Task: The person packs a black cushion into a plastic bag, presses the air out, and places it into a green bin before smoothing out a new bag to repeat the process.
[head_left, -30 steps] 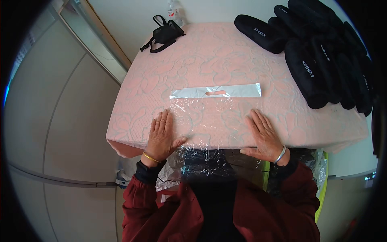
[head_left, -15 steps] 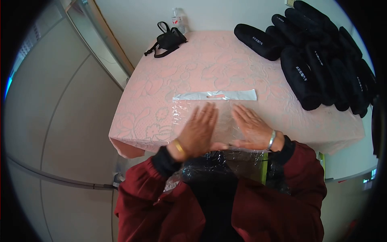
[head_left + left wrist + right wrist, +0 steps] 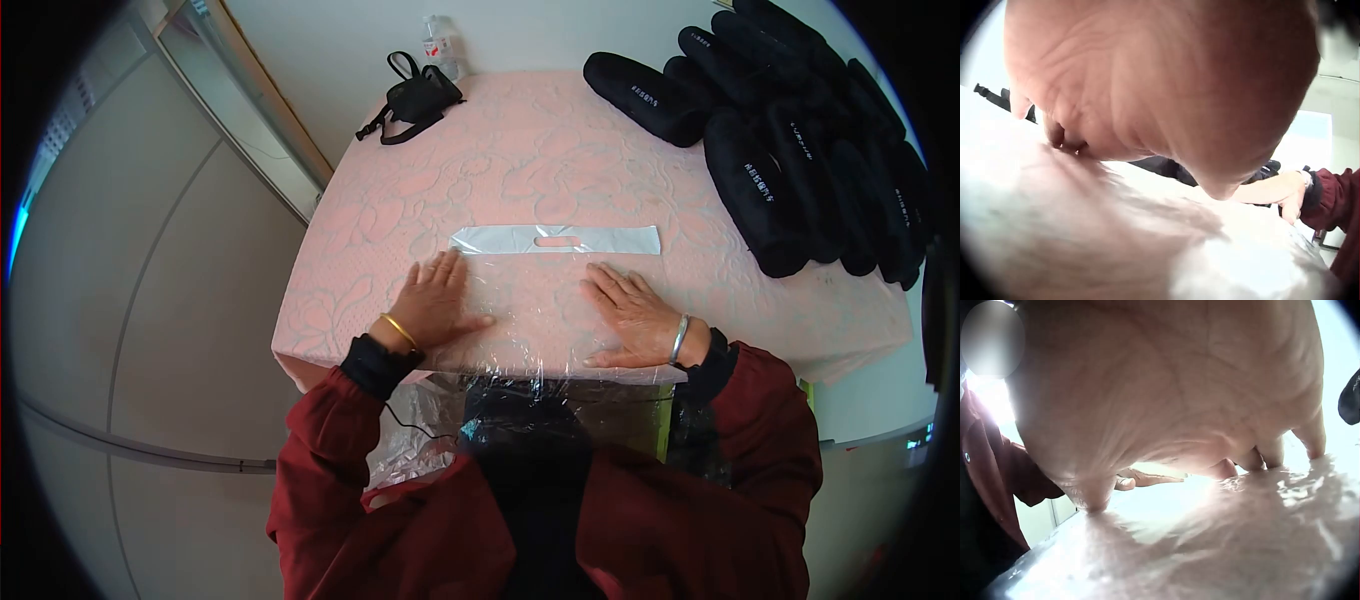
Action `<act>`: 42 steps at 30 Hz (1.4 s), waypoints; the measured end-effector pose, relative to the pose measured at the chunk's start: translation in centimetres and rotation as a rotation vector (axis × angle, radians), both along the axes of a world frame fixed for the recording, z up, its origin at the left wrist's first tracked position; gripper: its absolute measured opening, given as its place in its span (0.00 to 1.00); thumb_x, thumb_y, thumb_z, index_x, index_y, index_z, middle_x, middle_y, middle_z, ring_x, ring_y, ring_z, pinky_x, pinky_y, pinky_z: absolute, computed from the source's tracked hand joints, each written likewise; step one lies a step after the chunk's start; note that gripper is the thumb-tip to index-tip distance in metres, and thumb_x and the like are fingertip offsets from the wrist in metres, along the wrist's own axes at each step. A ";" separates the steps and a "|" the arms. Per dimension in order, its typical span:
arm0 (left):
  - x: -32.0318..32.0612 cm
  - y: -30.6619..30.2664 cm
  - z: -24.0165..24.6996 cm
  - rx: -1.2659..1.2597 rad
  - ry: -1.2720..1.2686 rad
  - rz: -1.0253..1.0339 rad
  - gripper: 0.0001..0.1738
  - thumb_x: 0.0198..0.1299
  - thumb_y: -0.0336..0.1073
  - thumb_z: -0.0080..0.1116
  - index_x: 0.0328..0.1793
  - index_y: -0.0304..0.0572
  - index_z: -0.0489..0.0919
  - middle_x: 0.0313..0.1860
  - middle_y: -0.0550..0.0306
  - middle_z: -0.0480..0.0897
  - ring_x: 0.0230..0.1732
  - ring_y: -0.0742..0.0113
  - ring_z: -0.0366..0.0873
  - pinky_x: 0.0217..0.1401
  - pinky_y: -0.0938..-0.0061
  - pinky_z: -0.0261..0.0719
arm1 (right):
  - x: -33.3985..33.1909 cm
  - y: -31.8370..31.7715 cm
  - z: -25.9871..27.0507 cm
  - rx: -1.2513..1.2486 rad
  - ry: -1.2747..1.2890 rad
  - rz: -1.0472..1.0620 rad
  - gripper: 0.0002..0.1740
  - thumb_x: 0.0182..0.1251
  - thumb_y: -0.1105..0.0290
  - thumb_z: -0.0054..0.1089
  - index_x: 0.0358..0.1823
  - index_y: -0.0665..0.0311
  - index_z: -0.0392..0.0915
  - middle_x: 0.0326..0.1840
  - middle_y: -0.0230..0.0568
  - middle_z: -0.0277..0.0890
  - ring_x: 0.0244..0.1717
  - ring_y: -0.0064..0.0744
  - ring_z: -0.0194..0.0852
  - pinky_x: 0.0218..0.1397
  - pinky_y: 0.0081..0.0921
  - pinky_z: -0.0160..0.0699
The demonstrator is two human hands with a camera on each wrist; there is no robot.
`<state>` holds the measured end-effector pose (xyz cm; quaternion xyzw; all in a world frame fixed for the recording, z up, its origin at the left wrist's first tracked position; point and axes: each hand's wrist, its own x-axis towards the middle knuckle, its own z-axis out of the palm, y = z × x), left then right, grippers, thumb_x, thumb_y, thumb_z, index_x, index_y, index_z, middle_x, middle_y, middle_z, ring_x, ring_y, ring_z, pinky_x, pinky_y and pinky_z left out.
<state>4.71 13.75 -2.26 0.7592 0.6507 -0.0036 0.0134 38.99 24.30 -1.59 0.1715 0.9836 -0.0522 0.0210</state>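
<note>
A clear plastic bag [image 3: 535, 310] with a white top strip [image 3: 500, 240] and a cut-out handle hole lies on the pink cloth, its lower part hanging over the near table edge. The left hand [image 3: 432, 303] rests on the bag's left side, fingers spread and thumb pointing inward. On the right side, the right hand [image 3: 638, 322] touches the film with spread fingers. In the left wrist view the left palm [image 3: 1160, 87] arches above the surface, fingertips down. Fingertips of the right hand [image 3: 1179, 394] press on shiny film in the right wrist view.
Several black rolled bundles [image 3: 755, 190] with white lettering are piled at the table's right. A black strapped pouch [image 3: 422, 97] and a clear bottle [image 3: 440, 50] stand at the back left. The pink tablecloth [image 3: 370, 200] drapes over the table edges. Crinkled plastic [image 3: 410, 440] is below the table.
The left hand swept inward toward the right hand, then back out to the left. The bag's white strip has shifted slightly right. The right hand stays near its side, a little nearer the middle than at first.
</note>
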 end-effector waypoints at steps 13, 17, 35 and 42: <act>-0.8 -4.5 0.6 0.042 0.084 0.130 0.59 0.61 0.76 0.49 0.77 0.24 0.59 0.78 0.32 0.62 0.79 0.38 0.57 0.80 0.44 0.53 | 5.0 3.1 -1.1 -0.009 -0.056 -0.310 0.60 0.66 0.32 0.54 0.78 0.81 0.47 0.83 0.71 0.39 0.85 0.62 0.34 0.85 0.46 0.40; -0.1 -8.4 1.0 0.214 -0.233 -0.009 0.44 0.63 0.65 0.59 0.66 0.28 0.73 0.66 0.38 0.76 0.64 0.39 0.74 0.68 0.47 0.67 | 6.3 1.7 0.6 -0.037 0.002 -0.413 0.54 0.66 0.41 0.60 0.76 0.80 0.52 0.81 0.71 0.44 0.84 0.62 0.40 0.84 0.45 0.43; 7.4 -11.5 -3.1 0.133 -1.612 0.353 0.11 0.73 0.37 0.59 0.45 0.37 0.83 0.30 0.65 0.81 0.29 0.79 0.75 0.31 0.82 0.71 | 7.4 -1.0 0.0 -0.151 0.296 -0.400 0.40 0.64 0.63 0.67 0.74 0.71 0.62 0.79 0.63 0.53 0.81 0.63 0.49 0.81 0.45 0.53; 2.7 -7.0 -0.6 0.593 -1.705 0.469 0.09 0.74 0.35 0.56 0.52 0.37 0.80 0.28 0.66 0.79 0.22 0.83 0.69 0.25 0.84 0.67 | 6.0 -4.9 1.8 -0.048 0.722 -0.386 0.36 0.63 0.67 0.68 0.72 0.70 0.65 0.75 0.59 0.61 0.75 0.57 0.61 0.76 0.42 0.64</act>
